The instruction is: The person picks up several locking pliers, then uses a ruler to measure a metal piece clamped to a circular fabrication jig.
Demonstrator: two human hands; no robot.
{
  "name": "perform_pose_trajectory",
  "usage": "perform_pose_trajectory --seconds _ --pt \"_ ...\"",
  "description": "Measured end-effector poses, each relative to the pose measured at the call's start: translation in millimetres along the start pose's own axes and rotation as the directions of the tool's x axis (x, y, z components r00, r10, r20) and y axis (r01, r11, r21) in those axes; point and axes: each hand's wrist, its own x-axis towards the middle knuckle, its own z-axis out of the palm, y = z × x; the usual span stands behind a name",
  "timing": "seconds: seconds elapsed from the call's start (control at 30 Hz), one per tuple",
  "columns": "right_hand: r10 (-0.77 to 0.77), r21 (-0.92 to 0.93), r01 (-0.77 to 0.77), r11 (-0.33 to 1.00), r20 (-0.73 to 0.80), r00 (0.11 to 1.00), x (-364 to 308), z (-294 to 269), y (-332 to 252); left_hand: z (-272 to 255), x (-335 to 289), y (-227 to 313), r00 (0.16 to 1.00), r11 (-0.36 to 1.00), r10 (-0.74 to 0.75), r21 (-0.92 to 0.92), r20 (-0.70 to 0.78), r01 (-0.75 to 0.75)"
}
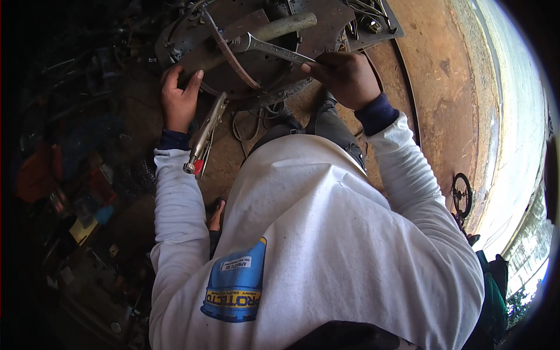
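Note:
My right hand (349,77) grips the handle of a steel open-end wrench (281,51). The wrench's jaw sits at a bolt by a curved flat metal strip (228,51). My left hand (179,100) is curled at the near-left end of a round metal pipe (286,27), its thumb and fingers on either side. The pipe lies slantwise across a dark round steel plate (233,81), passing under the strip. Locking pliers (205,135) hang from the plate's near edge, close to my left wrist.
More metal parts and tools lie on a flat plate (378,32) at the far right. A cable (248,131) coils on the brown floor (443,76) below. Dim clutter, including a red object (39,172), fills the left side. A spoked wheel (462,195) stands at the right.

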Motion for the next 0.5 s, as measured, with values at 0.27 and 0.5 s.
perform_pose_trajectory --seconds 0.27,0.5 --pt "0.064 0.088 -0.061 0.994 -0.035 0.997 -30.0 30.9 -9.9 -9.4 10.2 43.1 0.995 0.980 0.064 -0.193 0.070 -0.049" --pt "0.054 0.074 -0.055 0.996 0.017 0.998 -33.3 31.0 -21.4 -29.0 33.9 68.1 0.933 0.975 0.191 -0.172 0.305 -0.143"
